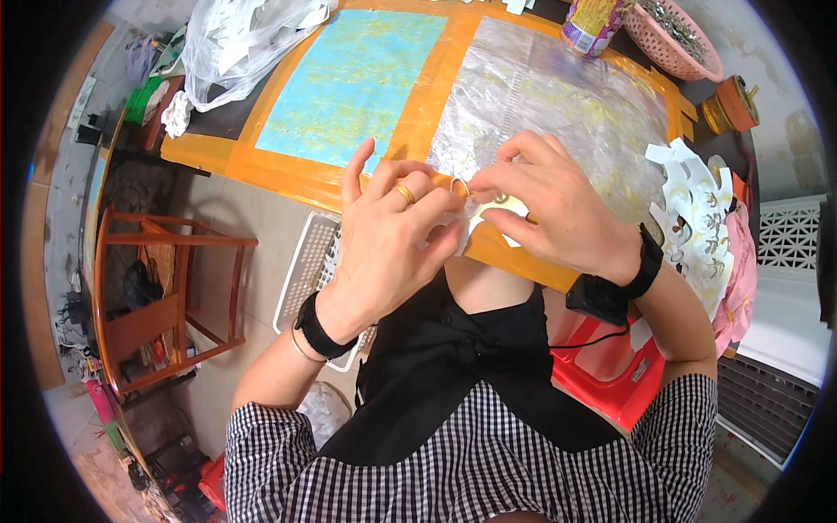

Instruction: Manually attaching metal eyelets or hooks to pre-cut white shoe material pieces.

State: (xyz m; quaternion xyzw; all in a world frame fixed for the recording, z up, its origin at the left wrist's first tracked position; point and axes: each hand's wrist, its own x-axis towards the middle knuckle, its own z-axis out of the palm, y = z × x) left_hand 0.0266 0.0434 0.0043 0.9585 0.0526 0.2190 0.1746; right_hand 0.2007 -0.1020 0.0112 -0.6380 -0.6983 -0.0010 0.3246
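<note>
My left hand (397,228) and my right hand (549,196) meet over the near edge of the table. The left has its thumb and curled fingers pinched on a small white card (473,225), partly hidden by the hand. Between the hands stands a thin silvery hoop (460,185). Against it rest the bent fingertips of my right hand, while its thumb sits a little lower, over another pale piece. Beneath both hands lies the orange-taped tabletop (410,109), with a blue sheet (349,87) to the left and a clear plastic-covered area (558,113) to the right.
White cards with small gold-coloured pieces (697,218) are piled at the right edge. A pink basket (671,44) of metal parts, a can (595,26) and a spool (731,105) stand far right. A plastic bag (240,52) lies far left. Below are a white basket (305,270) and a red stool (610,383).
</note>
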